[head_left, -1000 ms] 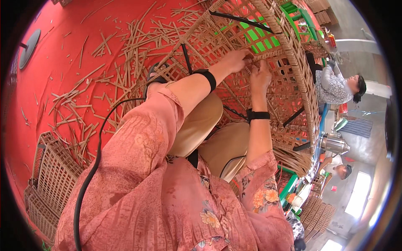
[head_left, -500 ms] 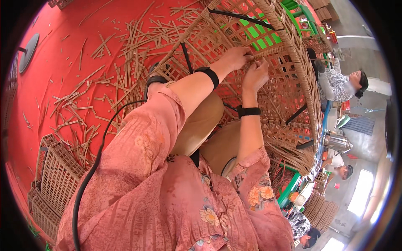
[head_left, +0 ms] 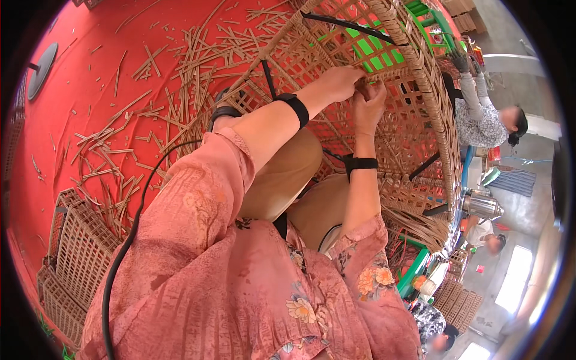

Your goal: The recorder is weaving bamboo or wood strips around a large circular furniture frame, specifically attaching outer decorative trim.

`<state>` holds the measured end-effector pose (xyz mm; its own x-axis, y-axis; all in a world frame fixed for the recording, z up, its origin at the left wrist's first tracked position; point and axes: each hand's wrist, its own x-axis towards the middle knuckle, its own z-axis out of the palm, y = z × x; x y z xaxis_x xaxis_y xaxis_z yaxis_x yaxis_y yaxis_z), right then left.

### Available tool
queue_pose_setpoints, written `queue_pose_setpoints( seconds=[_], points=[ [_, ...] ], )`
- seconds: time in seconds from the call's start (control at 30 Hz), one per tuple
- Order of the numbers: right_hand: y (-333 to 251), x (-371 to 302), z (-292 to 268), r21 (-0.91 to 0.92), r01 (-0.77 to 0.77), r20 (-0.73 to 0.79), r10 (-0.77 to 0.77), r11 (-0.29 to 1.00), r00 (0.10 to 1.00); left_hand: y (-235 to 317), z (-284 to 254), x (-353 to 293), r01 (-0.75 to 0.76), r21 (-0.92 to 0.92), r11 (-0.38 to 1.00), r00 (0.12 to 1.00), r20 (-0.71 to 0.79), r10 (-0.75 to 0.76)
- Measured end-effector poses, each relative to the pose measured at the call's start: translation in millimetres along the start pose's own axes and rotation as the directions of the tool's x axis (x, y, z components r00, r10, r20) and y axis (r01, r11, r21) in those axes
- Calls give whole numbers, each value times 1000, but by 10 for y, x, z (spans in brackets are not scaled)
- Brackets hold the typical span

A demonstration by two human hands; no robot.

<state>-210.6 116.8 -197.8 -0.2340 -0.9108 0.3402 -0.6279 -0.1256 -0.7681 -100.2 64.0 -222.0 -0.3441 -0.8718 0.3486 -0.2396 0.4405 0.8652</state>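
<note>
A large open-weave rattan basket (head_left: 441,120) lies tilted in front of me, its thick woven rim on the right and black straps across it. Inside it, my left hand (head_left: 342,83) is closed, fingertips pinching near the end of a wrapped rattan bar (head_left: 390,74). My right hand (head_left: 369,107) is just to the right, thumb and fingers pinched together close to the left fingertips. Whatever small strip or strand is between the fingers is hidden. Both wrists wear black bands.
Cut rattan strips (head_left: 198,66) litter the red floor covering (head_left: 78,78). Woven panels (head_left: 84,246) stand at lower left. A black cable (head_left: 135,231) runs along my left arm. Long strands (head_left: 420,225) hang beside a green frame (head_left: 414,273). A co-worker (head_left: 483,114) sits beyond the rim.
My right hand has dropped slightly and turned at the wrist, its fingers curling in near the left hand. The left hand barely moved. Beyond the rim, the co-worker's arms now reach out.
</note>
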Motion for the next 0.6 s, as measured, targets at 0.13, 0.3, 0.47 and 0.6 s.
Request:
queue_pose_setpoints(
  seconds=[0.13, 0.3, 0.47, 0.6],
  points=[
    [103, 26, 8, 148, 32, -50, -25, 989, 998, 191, -55, -13, -38, 134, 990, 999, 28, 35],
    [30, -13, 73, 63, -1, -98, 7, 998, 995, 170, -156, -2, -131, 380, 916, 991, 44, 123],
    [48, 3, 116, 311, -58, -59, 80, 949, 995, 44, -207, 41, -132, 558, 819, 991, 55, 122],
    [-66, -28, 97, 191, -22, -128, 47, 981, 991, -77, -464, -91, -247, 576, 779, 966, 80, 247]
  ],
)
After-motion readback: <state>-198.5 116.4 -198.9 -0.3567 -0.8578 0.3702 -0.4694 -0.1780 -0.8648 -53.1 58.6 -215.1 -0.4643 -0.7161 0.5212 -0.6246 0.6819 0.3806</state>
